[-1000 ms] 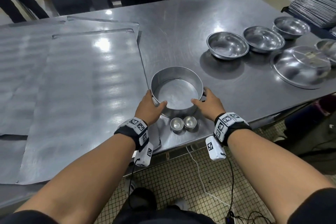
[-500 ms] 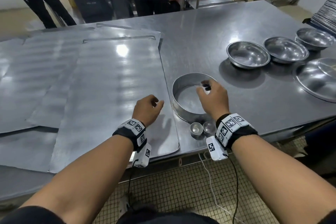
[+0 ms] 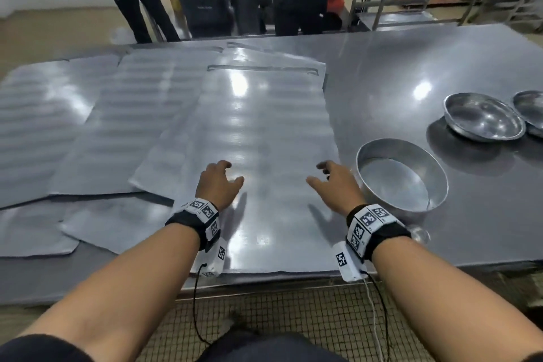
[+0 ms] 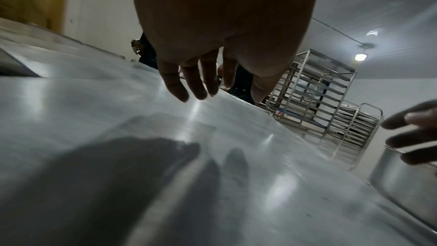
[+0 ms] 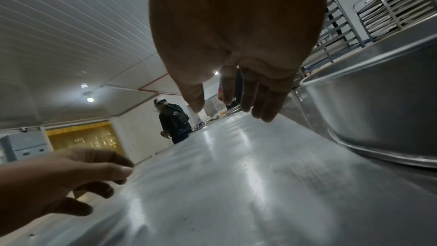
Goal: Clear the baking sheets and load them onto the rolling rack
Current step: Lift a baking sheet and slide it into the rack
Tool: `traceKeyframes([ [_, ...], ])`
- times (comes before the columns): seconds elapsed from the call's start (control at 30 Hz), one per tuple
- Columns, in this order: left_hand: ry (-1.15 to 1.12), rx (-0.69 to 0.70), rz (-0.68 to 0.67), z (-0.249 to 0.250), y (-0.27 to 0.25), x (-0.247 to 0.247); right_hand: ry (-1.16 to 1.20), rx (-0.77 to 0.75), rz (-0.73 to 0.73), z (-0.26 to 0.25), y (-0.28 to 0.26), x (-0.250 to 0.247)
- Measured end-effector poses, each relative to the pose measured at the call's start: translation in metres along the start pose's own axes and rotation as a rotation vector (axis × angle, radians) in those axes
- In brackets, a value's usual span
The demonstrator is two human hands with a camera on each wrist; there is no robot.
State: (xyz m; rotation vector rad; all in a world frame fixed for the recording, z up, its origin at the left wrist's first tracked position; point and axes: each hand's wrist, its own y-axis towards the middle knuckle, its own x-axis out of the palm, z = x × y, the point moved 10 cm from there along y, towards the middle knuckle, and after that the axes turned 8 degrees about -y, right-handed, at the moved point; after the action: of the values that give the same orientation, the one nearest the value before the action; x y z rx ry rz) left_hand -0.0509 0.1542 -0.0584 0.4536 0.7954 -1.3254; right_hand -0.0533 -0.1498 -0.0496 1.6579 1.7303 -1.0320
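Observation:
Several flat grey baking sheets overlap on the steel table; the nearest baking sheet (image 3: pixel 264 138) lies right in front of me with nothing on it. My left hand (image 3: pixel 219 182) hovers just above its near half, fingers relaxed and spread, holding nothing. My right hand (image 3: pixel 332 182) hovers above the sheet's right side, also empty with loose fingers. In the left wrist view the left fingers (image 4: pixel 196 83) hang over the sheet (image 4: pixel 212 175). In the right wrist view the right fingers (image 5: pixel 260 100) are spread above the sheet (image 5: pixel 236 184).
A round steel cake pan (image 3: pixel 402 173) stands on the table just right of the sheet, close to my right hand. Steel bowls (image 3: pixel 482 117) sit farther right. Two people stand behind the table. Rolling racks (image 4: pixel 331 104) stand beyond the far right.
Both hands let go of the round pan, which now stands on the bare table. They moved left over the nearest baking sheet, and my view swung left.

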Motion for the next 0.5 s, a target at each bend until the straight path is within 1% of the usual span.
traceKeyframes([
  [0.1, 0.090, -0.080, -0.018, -0.032, 0.013, -0.019, -0.079, 0.069, -0.063, 0.007, 0.013, 0.019],
  [0.2, 0.152, -0.143, -0.036, -0.059, 0.024, -0.035, -0.101, 0.146, -0.065, 0.023, 0.025, 0.028],
  [0.33, 0.132, -0.143, -0.073, -0.080, 0.042, -0.046, -0.108, 0.240, -0.053, 0.040, 0.035, 0.036],
  [0.5, 0.046, -0.166, -0.096, -0.094, 0.063, -0.056, -0.104, 0.303, -0.025, 0.046, 0.046, 0.040],
])
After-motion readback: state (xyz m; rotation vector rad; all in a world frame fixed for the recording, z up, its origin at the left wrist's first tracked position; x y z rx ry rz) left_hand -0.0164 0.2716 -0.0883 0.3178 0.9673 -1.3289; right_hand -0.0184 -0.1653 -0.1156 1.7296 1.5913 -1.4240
